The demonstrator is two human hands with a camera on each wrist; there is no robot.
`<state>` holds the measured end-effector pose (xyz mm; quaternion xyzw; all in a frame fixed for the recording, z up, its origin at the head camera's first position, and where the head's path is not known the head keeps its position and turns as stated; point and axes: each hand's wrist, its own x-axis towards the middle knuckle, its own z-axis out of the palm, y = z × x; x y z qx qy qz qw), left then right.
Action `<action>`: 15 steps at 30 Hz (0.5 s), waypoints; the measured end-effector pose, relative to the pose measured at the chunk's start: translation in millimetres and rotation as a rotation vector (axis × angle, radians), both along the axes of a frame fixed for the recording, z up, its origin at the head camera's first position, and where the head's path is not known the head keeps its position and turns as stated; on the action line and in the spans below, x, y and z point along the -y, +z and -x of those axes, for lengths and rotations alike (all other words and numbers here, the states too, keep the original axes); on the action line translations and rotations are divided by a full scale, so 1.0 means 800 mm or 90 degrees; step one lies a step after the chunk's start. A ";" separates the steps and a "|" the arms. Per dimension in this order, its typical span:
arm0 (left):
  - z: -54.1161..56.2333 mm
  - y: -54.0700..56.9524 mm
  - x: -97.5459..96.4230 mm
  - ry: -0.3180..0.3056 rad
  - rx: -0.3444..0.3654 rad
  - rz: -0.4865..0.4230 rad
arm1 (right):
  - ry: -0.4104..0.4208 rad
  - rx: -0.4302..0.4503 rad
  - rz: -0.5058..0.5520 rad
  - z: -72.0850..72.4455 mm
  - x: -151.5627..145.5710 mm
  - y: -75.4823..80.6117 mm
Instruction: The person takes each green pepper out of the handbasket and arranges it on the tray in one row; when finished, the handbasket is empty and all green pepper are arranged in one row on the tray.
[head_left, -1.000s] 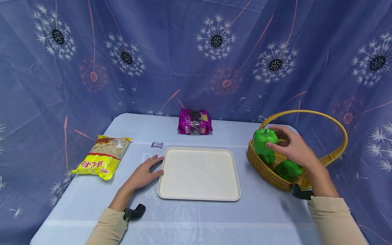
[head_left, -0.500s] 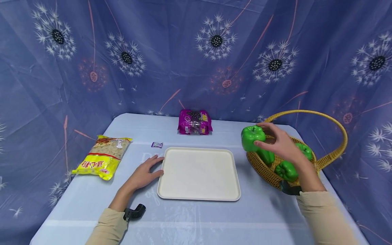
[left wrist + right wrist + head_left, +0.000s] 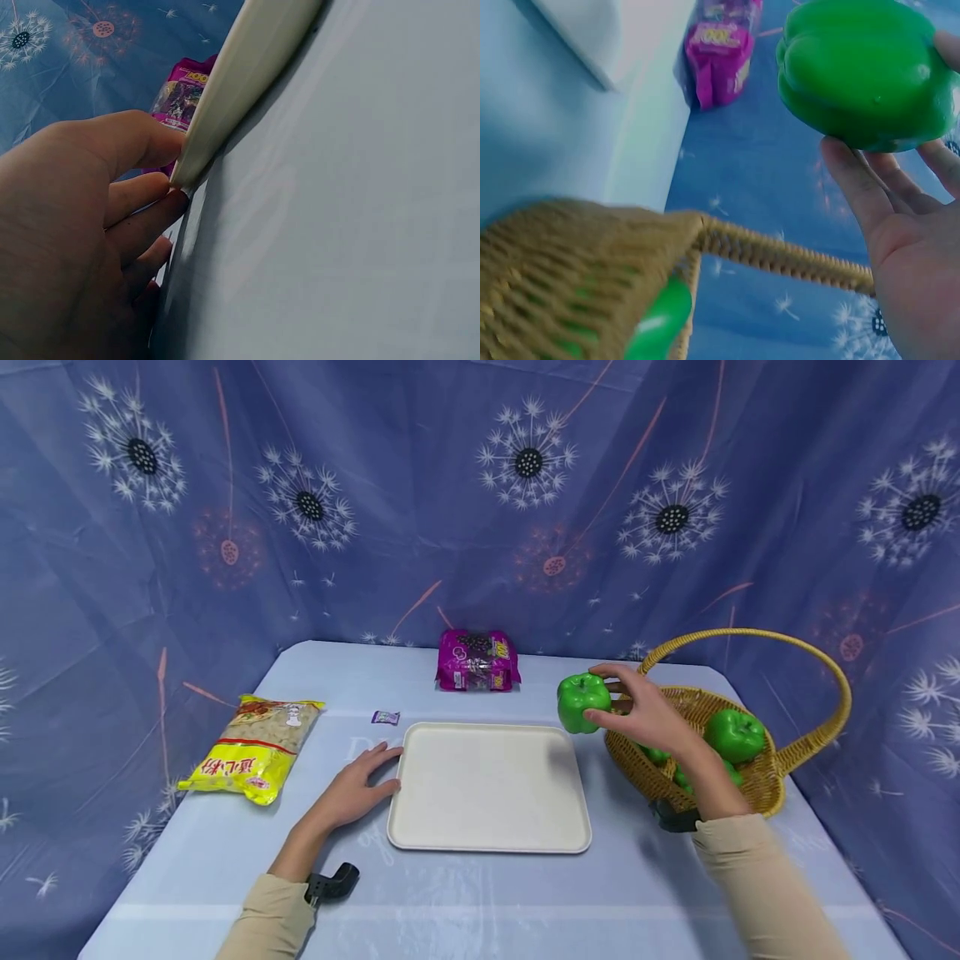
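Note:
In the head view my right hand [image 3: 641, 706] holds a green bell pepper [image 3: 583, 702] in the air. It is gripped by thumb and fingertips from its right side, between the tray and the basket. The right wrist view shows the same bell pepper [image 3: 866, 71] above my thumb and fingers. My left hand [image 3: 356, 789] rests at the left edge of a cream rectangular tray [image 3: 487, 789], thumb and fingertips touching the rim. Up close in the left wrist view, the fingertips meet the tray's rim [image 3: 232, 82]. A wicker basket [image 3: 630, 772] holds more bell peppers [image 3: 735, 735], partly hidden by my right forearm.
A yellow bag of pasta [image 3: 255, 747] lies at the table's left. A small purple wrapped sweet [image 3: 386, 717] sits behind the tray, and a purple snack packet [image 3: 477, 660] stands at the back. The basket's tall handle [image 3: 813, 668] arches on the right. A dandelion-patterned curtain [image 3: 420, 485] encloses the table.
My right hand has lifted the bell pepper out of the basket and carried it left towards the tray. The left hand has stayed at the tray's edge.

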<state>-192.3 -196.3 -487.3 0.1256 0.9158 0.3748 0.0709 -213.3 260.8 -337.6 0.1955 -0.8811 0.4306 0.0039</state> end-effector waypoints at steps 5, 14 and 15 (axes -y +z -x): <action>0.001 -0.003 0.002 0.004 -0.003 0.002 | 0.028 0.006 0.003 -0.001 0.027 0.002; 0.003 0.000 0.001 -0.009 -0.007 -0.003 | 0.043 -0.005 0.005 0.028 0.036 -0.045; 0.003 0.000 0.001 -0.009 -0.008 -0.003 | 0.043 -0.008 0.004 0.029 0.038 -0.049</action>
